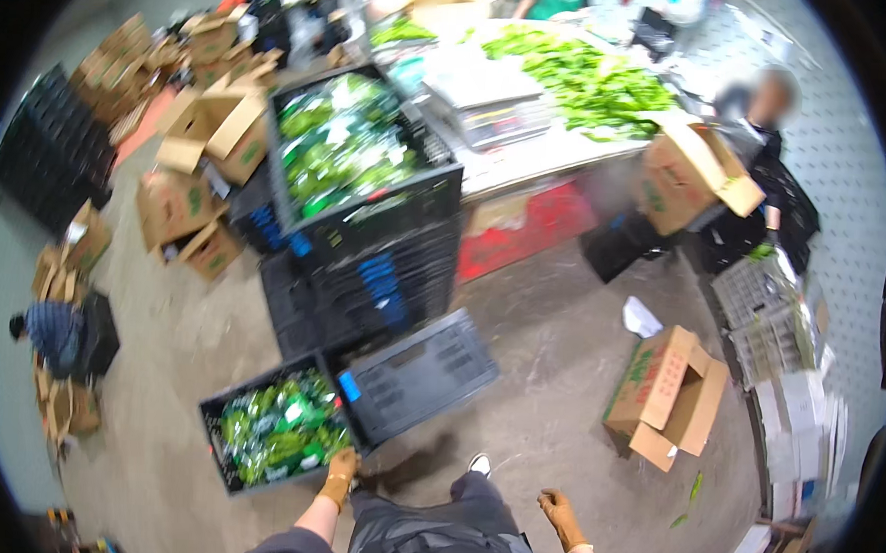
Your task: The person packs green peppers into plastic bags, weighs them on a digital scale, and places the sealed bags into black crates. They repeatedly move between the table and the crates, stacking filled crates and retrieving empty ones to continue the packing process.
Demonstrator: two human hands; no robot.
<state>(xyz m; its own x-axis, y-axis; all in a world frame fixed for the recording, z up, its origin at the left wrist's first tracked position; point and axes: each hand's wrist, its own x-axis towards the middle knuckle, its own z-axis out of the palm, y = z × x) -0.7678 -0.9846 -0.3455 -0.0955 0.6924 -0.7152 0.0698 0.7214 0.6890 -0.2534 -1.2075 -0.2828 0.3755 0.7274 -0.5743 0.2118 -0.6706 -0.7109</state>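
My left hand (341, 474), in a tan work glove, is closed at the near right corner of a black plastic crate (208, 423). Its fingertips are hard to make out against the rim. The crate sits low in front of me and to the left, filled with bagged green vegetables (285, 430). My right hand (564, 519), gloved alike, hangs to the right with fingers loosely curled and nothing in it. Touching the crate's right side is a flat grey plastic crate or lid (423, 377) with a blue mark.
Ahead stand stacked black crates (360, 272), the top one full of bagged greens. A table (493, 175) behind bears loose leafy greens (581, 81). An open cardboard box (666, 393) lies on the floor at right. People (56, 339) work at left and far right (773, 143).
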